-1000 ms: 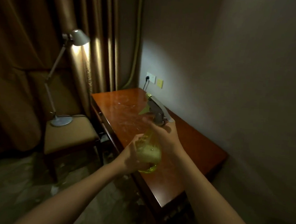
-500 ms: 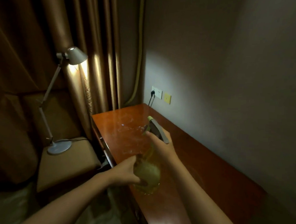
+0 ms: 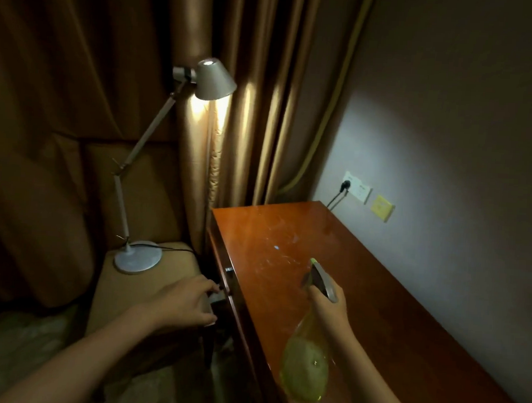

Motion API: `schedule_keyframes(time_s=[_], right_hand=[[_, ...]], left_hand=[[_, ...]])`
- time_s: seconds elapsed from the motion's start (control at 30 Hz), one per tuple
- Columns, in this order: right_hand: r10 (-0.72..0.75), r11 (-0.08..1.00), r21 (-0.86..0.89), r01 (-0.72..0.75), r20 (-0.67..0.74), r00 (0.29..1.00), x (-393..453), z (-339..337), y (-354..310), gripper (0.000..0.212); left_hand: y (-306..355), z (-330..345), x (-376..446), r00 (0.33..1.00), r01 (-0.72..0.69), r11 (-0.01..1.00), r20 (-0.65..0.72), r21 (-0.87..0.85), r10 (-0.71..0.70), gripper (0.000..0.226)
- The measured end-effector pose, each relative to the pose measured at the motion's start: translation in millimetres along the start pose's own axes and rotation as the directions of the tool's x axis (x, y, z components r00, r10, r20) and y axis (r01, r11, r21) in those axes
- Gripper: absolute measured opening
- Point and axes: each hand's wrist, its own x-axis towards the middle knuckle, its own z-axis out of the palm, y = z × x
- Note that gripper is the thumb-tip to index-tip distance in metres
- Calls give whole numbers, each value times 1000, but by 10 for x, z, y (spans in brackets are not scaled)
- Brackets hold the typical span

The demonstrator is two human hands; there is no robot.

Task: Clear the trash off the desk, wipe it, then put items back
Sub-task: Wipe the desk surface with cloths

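Spray bottle (image 3: 305,373): yellow-green see-through belly, grey trigger head with a green nozzle tip, tilted over the desk's near half
My right hand (image 3: 330,309): fingers curled round the bottle's neck
My left hand (image 3: 182,304): off the desk's left edge, fingers loosely bent, holding nothing that I can make out
Desk (image 3: 376,299): glossy reddish wood, pale smears farther along
Lamp (image 3: 203,81): lit, standing on the seat beyond

2 bare forearms | no sleeves in view | left hand (image 3: 185,305), right hand (image 3: 330,309) seemingly ringless
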Motion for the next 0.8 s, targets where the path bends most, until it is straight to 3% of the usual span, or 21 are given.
schedule_keyframes(time_s=[0.1, 0.2, 0.4, 0.67, 0.8], right_hand=[[91, 996, 25, -90, -59, 994, 319, 297, 42, 17], [175, 984, 41, -171, -119, 977, 625, 424, 56, 15], [319, 946, 144, -291, -247, 915, 1303, 330, 311, 17], [469, 883, 177, -435, -314, 825, 2364, 154, 700, 25], [569, 822, 188, -538, -315, 759, 2725, 121, 844, 24]], left_hand=[[-371, -249, 496, 1000, -19, 997, 10, 79, 19, 46], [-610, -358, 1017, 999, -29, 998, 26, 50, 27, 43], [-636, -228, 2130, 986, -73, 995, 153, 74, 61, 45], [-630, -249, 3270, 964, 34, 997, 260, 64, -50, 45], [-659, -323, 3713, 970, 76, 997, 234, -5, -72, 39]])
